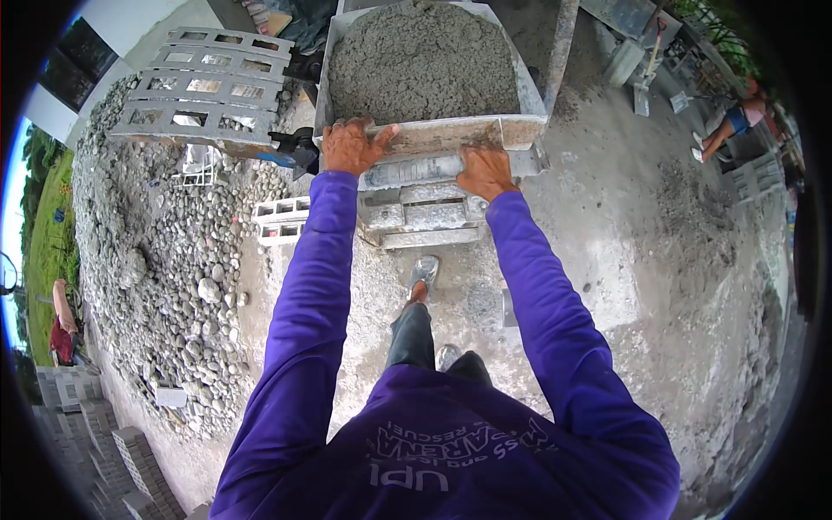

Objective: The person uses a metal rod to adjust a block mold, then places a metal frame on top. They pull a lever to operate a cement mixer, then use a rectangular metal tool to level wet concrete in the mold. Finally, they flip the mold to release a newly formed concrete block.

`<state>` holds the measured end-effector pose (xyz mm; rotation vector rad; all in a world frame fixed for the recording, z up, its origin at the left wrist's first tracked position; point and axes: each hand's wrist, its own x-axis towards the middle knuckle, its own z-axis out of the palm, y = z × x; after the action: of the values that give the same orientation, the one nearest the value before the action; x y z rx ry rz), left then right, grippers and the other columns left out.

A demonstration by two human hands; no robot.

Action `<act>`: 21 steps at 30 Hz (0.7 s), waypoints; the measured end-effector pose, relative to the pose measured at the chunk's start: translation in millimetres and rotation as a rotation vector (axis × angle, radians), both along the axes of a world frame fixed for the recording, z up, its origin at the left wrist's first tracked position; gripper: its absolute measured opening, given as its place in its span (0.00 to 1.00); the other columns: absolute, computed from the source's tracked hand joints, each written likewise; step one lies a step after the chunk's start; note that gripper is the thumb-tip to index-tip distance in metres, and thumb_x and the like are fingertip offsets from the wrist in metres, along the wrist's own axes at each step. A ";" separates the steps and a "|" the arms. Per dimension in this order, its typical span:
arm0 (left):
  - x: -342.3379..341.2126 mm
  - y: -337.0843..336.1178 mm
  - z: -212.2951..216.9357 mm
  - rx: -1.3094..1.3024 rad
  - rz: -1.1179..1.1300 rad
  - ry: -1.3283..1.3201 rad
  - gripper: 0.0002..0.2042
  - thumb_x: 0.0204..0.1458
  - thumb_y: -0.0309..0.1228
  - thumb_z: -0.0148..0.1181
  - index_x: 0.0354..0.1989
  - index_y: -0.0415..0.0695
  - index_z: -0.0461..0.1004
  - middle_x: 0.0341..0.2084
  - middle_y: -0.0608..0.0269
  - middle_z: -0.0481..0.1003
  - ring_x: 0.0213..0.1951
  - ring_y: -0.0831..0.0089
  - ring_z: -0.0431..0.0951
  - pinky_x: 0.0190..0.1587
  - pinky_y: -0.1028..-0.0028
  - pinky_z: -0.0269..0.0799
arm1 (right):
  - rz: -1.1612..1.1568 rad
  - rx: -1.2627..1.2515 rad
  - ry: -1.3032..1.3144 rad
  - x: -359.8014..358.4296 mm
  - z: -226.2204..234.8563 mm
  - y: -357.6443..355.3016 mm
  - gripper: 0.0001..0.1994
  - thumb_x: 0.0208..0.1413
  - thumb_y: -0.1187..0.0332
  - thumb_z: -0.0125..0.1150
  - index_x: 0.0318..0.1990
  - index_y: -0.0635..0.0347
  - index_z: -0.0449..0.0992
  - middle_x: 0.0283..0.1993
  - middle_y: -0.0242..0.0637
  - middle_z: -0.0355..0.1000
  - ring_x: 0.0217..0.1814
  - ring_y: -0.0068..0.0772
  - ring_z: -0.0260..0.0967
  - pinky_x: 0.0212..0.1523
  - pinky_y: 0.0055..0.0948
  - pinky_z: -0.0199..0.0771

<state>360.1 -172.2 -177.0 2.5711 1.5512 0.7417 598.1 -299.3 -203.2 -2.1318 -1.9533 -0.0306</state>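
Note:
A metal hopper (pixel 414 132) heaped with grey wet concrete mix (pixel 420 61) stands in front of me. My left hand (pixel 354 147) is closed over the near left corner of its rim, the thumb stretched along the edge. Along the hopper's near side runs a thick, cement-coated bar (pixel 412 172). Around its right part my right hand (pixel 485 171) is closed in a fist, knuckles up against the hopper's front wall; its fingertips are hidden. Below the bar sits a grey block-shaped metal frame (pixel 433 215), dusted with cement.
A slatted rack (pixel 208 87) adjoins the hopper's left. A hollow block (pixel 282 221) lies beside a gravel pile (pixel 186 286); stacked blocks (pixel 143 468) stand lower left. A slanting post (pixel 562 48) rises at right. A shovel (pixel 646 82) and another person (pixel 732 121) are farther right.

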 end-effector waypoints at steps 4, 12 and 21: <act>-5.8 -53.7 3.5 0.219 -0.044 -0.090 0.32 0.46 0.67 0.59 0.29 0.43 0.81 0.29 0.58 0.80 0.39 0.55 0.78 0.43 0.57 0.65 | 0.094 0.276 -0.024 1.1 -15.7 -41.2 0.17 0.29 0.69 0.61 0.34 0.59 0.80 0.35 0.42 0.77 0.42 0.47 0.74 0.50 0.42 0.71; 11.4 44.2 9.5 0.286 -0.183 -0.055 0.23 0.39 0.56 0.72 0.17 0.48 0.76 0.14 0.66 0.72 0.19 0.65 0.70 0.28 0.68 0.60 | 0.141 0.356 0.047 10.6 -3.0 28.5 0.17 0.21 0.67 0.61 0.28 0.56 0.75 0.28 0.35 0.70 0.31 0.39 0.70 0.40 0.36 0.70; 64.4 201.8 6.0 0.239 -0.121 -0.079 0.34 0.43 0.68 0.62 0.32 0.43 0.84 0.24 0.56 0.81 0.24 0.63 0.82 0.31 0.65 0.76 | 0.131 0.291 -0.121 74.3 -5.2 190.3 0.19 0.27 0.65 0.64 0.35 0.58 0.80 0.36 0.42 0.78 0.39 0.44 0.77 0.44 0.40 0.76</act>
<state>424.6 29.7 -171.0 2.7314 1.3451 1.0588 672.4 -109.0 -208.4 -1.8523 -2.0081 -0.4030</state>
